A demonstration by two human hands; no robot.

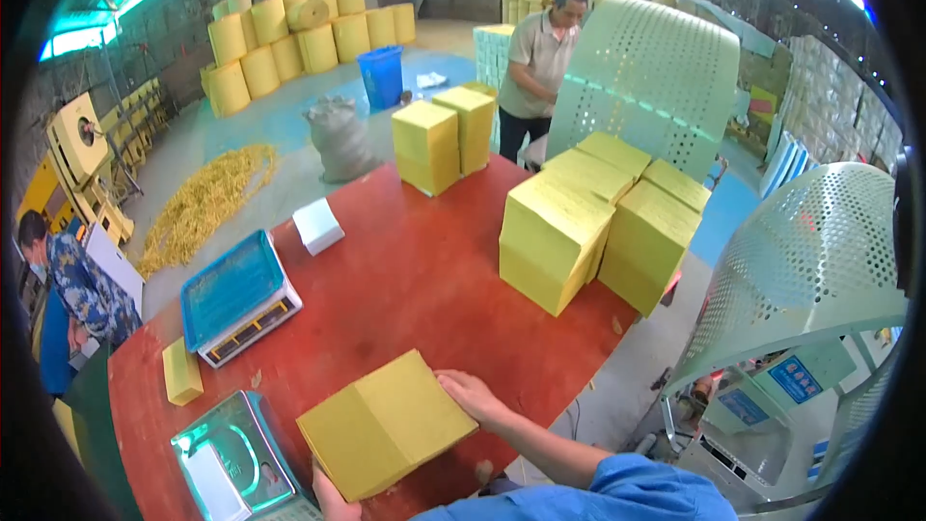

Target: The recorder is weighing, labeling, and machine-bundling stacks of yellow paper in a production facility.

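Note:
A stack of yellow paper [386, 425] lies at the near side of the red table [386, 280], with a visible seam across its top. My right hand [470, 396] presses along its right edge, thumb and fingers against the side. At the near left corner, my left hand [333, 496] holds the stack; most of its fingers are hidden. Just left of the stack stands a scale [236, 463] with a shiny, reflective top. Behind that is a second scale [231, 294] with a blue tray, and a small yellow block [181, 372] sits beside it.
Tall yellow paper stacks [555, 241] stand at the table's right, with two more [426, 150] at the far edge. A white block [318, 226] lies near the blue-tray scale. Perforated pale green machine guards [801, 251] rise at the right. Two people work beyond the table.

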